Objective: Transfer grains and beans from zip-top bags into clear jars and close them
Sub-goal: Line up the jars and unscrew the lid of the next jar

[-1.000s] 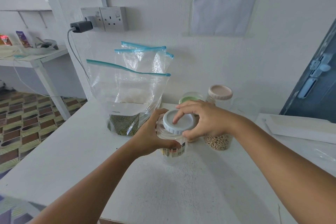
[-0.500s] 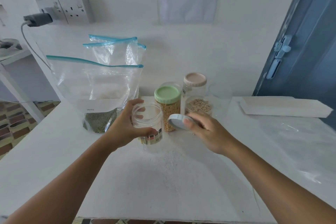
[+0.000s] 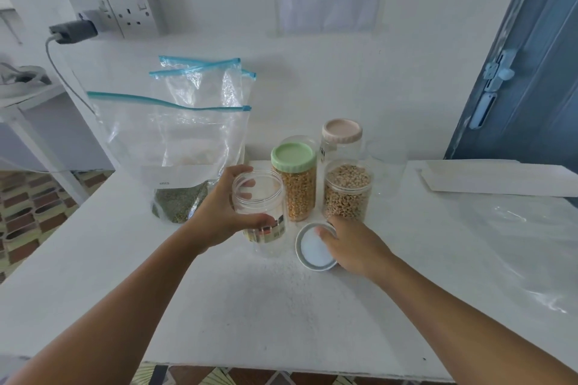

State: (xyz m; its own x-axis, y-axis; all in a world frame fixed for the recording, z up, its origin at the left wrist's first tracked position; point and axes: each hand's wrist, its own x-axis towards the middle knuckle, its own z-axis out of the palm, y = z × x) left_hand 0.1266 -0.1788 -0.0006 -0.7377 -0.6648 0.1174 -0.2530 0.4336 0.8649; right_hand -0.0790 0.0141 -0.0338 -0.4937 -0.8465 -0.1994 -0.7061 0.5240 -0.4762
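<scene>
My left hand grips an empty clear jar that stands open on the white table. Its pale blue lid lies upside down on the table just right of the jar, and my right hand holds it by its right edge. A zip-top bag with green beans at the bottom stands to the left, with two more bags behind it. Behind the empty jar stand a green-lidded jar of yellow grains, an open jar of beige grains and a pink-lidded jar.
A flat white box lies at the right back of the table, with clear plastic sheet in front of it. Wall sockets with a plugged charger sit above the bags. A blue door is at the right.
My right hand took the pale blue lid off the jar, carried it to the right and set it upside down on the table. My left hand kept its grip on the jar.
</scene>
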